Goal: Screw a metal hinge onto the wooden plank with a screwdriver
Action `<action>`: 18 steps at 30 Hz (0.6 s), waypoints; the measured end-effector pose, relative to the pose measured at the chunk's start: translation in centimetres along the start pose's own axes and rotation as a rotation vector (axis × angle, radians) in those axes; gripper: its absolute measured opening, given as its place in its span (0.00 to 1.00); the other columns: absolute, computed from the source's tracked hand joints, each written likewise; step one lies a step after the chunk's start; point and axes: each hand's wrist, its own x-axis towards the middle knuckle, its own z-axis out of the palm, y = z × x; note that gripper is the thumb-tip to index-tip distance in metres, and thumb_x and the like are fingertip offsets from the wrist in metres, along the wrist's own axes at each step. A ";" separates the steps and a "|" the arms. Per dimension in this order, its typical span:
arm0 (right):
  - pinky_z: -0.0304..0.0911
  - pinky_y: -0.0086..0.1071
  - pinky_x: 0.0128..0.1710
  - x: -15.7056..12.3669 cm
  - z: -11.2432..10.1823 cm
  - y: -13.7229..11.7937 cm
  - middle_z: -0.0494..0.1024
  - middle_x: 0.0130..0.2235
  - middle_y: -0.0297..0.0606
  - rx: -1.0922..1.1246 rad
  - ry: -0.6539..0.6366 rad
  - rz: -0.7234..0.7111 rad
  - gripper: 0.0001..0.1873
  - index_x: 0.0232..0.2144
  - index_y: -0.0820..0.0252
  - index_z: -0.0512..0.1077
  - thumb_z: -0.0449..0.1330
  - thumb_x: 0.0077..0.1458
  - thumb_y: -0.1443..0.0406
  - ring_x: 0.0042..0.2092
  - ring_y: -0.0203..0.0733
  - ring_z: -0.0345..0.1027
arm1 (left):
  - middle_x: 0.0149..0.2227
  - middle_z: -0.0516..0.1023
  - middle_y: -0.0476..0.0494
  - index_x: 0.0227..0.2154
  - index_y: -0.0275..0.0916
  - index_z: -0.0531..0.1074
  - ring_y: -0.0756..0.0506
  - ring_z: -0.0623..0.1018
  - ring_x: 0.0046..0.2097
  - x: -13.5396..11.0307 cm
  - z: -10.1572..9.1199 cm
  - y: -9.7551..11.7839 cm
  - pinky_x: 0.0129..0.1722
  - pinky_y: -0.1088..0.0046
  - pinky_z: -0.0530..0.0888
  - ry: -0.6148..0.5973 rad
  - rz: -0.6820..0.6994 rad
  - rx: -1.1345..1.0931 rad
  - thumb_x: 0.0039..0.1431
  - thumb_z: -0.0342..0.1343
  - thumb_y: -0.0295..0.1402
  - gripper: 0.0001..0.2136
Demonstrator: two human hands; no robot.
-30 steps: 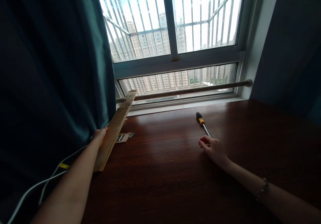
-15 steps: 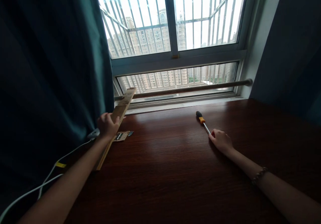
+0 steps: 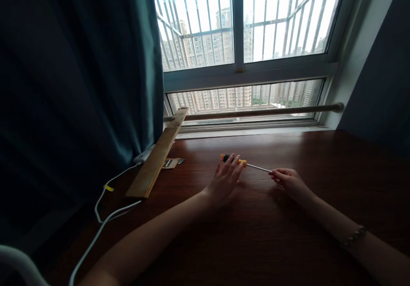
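A screwdriver (image 3: 258, 167) with a black and yellow handle is held between my two hands above the brown table, its shaft pointing right. The fingers of my left hand (image 3: 224, 177) are laid over the handle and partly cover it. At the tip end, the thumb and fingers of my right hand (image 3: 286, 179) pinch the metal shaft. A long wooden board (image 3: 156, 157) lies to the left, apart from both hands, its far end at the window rail. Beside the board is a small card with dark screw-like pieces (image 3: 171, 163), too small to make out fully.
A white power strip (image 3: 144, 154) sits behind the board, and white cables (image 3: 99, 204) run down the left side. A dark blue curtain (image 3: 128, 63) hangs at left. Along the window runs a horizontal rail (image 3: 272, 111) behind the table (image 3: 288, 243).
My left hand has let go of the board and come right onto the screwdriver's handle. The screwdriver has swung from pointing away to lying nearly crosswise. The view has shifted left.
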 end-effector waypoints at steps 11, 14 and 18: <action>0.50 0.25 0.16 -1.1 2.1 0.4 0.73 0.29 0.38 -0.082 -0.211 0.011 0.25 0.30 0.65 0.72 0.60 0.42 0.48 0.19 0.27 0.57 | 0.33 0.74 0.42 0.36 0.42 0.66 0.43 0.74 0.35 -2.7 0.0 -3.8 0.32 0.70 0.66 -0.324 -0.478 -0.160 0.59 0.43 0.40 0.10; 0.52 0.25 0.17 -1.3 2.2 0.3 0.73 0.27 0.37 -0.156 -0.205 -0.004 0.26 0.29 0.65 0.72 0.59 0.42 0.46 0.18 0.28 0.57 | 0.37 0.74 0.38 0.40 0.38 0.63 0.41 0.74 0.37 -3.3 0.5 -6.9 0.33 0.69 0.66 -0.355 -0.765 -0.200 0.56 0.48 0.37 0.11; 0.54 0.25 0.17 -1.7 2.6 0.0 0.72 0.25 0.37 -0.205 -0.201 -0.016 0.27 0.28 0.65 0.72 0.58 0.41 0.44 0.19 0.29 0.57 | 0.40 0.72 0.29 0.45 0.29 0.61 0.39 0.74 0.41 -4.5 1.4 -11.3 0.36 0.68 0.67 -0.450 -0.988 -0.201 0.51 0.48 0.28 0.16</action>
